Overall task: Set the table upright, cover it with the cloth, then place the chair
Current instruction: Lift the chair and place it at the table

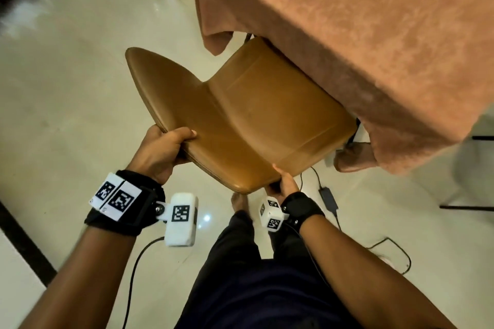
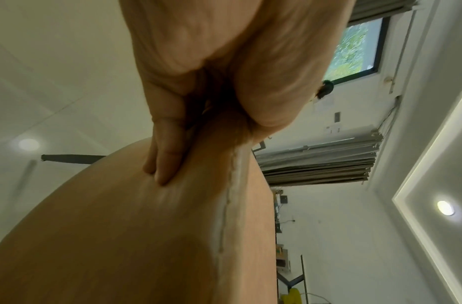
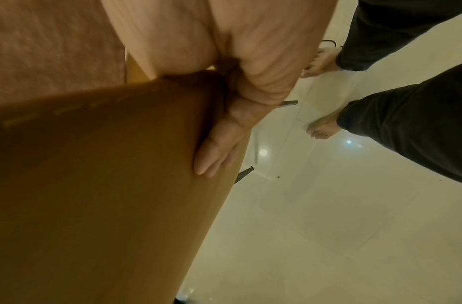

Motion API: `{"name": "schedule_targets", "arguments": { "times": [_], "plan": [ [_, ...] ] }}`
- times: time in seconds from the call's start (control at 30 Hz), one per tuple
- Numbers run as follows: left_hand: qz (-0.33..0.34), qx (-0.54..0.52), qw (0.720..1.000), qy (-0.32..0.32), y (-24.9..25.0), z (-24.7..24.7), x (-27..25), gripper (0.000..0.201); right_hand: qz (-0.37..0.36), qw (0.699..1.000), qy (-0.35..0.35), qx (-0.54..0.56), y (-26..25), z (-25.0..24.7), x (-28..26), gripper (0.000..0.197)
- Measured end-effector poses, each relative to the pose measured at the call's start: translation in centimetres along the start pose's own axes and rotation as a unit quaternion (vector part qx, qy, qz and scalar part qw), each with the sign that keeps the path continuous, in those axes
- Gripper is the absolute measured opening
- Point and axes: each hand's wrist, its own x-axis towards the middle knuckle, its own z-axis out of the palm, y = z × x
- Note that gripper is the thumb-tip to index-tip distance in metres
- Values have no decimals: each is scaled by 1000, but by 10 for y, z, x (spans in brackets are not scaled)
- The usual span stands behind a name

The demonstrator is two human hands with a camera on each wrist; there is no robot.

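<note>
A tan leather chair stands beside the table, its seat partly under the hanging edge of the terracotta cloth that covers the table. My left hand grips the near edge of the chair's backrest, thumb on the front face. In the left wrist view its fingers lie against the back of the backrest. My right hand grips the near corner of the seat, thumb on top; the right wrist view has its fingers under the seat. Dark chair legs show below.
The floor is glossy pale tile. A black power adapter with its cable lies on the floor right of my right hand. My bare feet stand close behind the chair. A dark metal frame sits at the far right.
</note>
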Motion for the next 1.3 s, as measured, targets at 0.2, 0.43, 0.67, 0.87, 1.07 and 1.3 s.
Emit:
{"name": "schedule_targets", "arguments": {
  "times": [0.2,0.43,0.67,0.87,1.07,1.3],
  "plan": [
    [6,25,1000,-17,-11,16,8,43,23,1000,11,3,-4,-17,17,27],
    [-10,12,999,-31,-29,0,17,42,58,993,8,-107,-8,-25,26,32],
    [-8,-7,998,-66,-41,-8,24,35,104,897,-27,-430,-41,-54,17,64],
    [-30,-13,998,-55,-63,-30,27,37,62,804,7,-591,-58,-31,17,60],
    [-45,-29,998,-33,-85,-46,29,41,51,692,22,-720,-33,-21,27,61],
    [-42,-37,998,-21,-92,-45,30,42,126,749,29,-650,-6,-32,29,81]
  ]
}}
